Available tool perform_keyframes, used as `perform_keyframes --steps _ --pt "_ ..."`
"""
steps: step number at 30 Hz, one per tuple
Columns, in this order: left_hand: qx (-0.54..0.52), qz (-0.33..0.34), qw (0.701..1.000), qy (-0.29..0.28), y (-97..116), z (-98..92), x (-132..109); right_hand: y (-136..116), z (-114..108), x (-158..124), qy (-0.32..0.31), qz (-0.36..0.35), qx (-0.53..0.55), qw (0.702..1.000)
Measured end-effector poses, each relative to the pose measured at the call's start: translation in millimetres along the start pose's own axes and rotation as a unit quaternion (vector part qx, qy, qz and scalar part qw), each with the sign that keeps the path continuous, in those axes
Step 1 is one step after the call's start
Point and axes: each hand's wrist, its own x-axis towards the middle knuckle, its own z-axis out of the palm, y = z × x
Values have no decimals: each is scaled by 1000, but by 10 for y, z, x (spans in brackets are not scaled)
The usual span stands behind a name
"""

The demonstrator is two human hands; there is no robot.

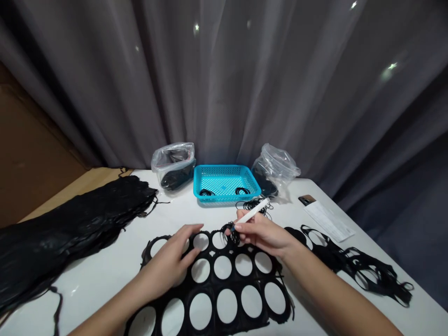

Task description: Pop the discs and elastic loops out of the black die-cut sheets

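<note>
A black sheet with rows of large round holes lies on the white table in front of me. My left hand is over its left part, thumb and fingers apart, with nothing between them. My right hand is closed around a white pen-like tool that slants up to the right. A bunch of thin black rings hangs at the fingertips of that hand, above the sheet's far edge. More thin black rings lie on the table just beyond.
A blue basket with a few black rings stands behind, between two clear plastic bags. Black sheets are piled left. At right lie black scraps, a phone and a white packet.
</note>
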Motion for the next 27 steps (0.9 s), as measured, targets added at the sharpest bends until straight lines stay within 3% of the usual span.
perform_keyframes --steps 3,6,10,14,18,22,27 --pt "224 91 970 16 -478 60 -212 -196 -188 315 40 -30 -52 997" --pt "335 159 929 -2 -748 61 -338 -439 -360 749 112 -100 -179 972" --pt "386 190 903 0 -765 32 -359 -599 -445 1377 190 -141 -328 914" --pt "400 204 893 6 -741 29 -346 -466 -297 1805 180 -115 -435 875" --pt "399 199 895 -4 -753 20 -351 -284 -59 1937 116 -68 -540 831" --pt "395 181 900 -22 -744 -2 -343 -298 45 1904 105 -59 -598 793" --pt "398 178 900 -17 -763 -11 -315 -399 26 1820 95 -56 -609 786"
